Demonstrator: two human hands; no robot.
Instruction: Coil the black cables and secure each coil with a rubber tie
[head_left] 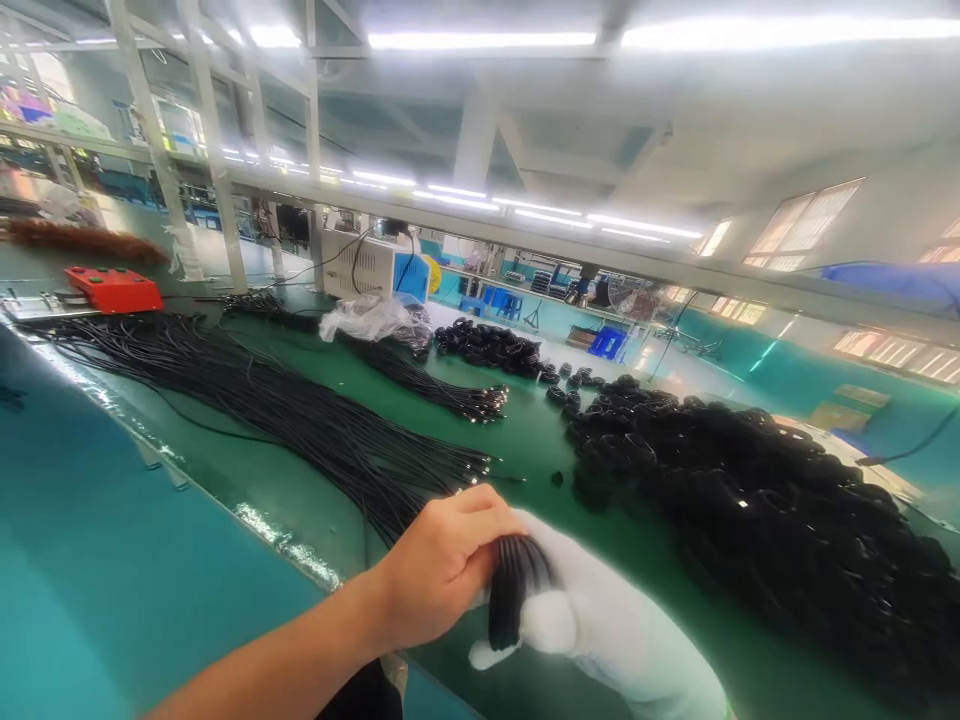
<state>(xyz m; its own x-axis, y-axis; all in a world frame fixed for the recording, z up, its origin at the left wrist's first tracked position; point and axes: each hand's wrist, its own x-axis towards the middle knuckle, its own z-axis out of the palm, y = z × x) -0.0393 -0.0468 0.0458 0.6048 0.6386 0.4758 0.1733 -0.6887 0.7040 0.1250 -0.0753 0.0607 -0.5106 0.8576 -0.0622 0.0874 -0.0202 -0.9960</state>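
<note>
Near the front edge of the green tabletop, my bare left hand (pixel 446 560) is closed around a bundle of black cables (pixel 510 595). My right hand (pixel 574 615), in a white glove, grips the same bundle from the other side, its thumb pressed against the strands. The bundle bends downward between the two hands; its lower end is partly hidden by the glove. Behind my left hand lies a long spread of black cables (pixel 277 390) with shiny metal tips. A second, smaller row of cables (pixel 427 380) lies farther back.
At right a large heap of coiled black cables (pixel 750 500) covers the table (pixel 540 440). A red box with buttons (pixel 112 288) sits at the far left. Behind the cables stand a white-and-blue machine (pixel 375 268) and crumpled clear plastic (pixel 375 318). Metal uprights (pixel 217 170) rise along the bench.
</note>
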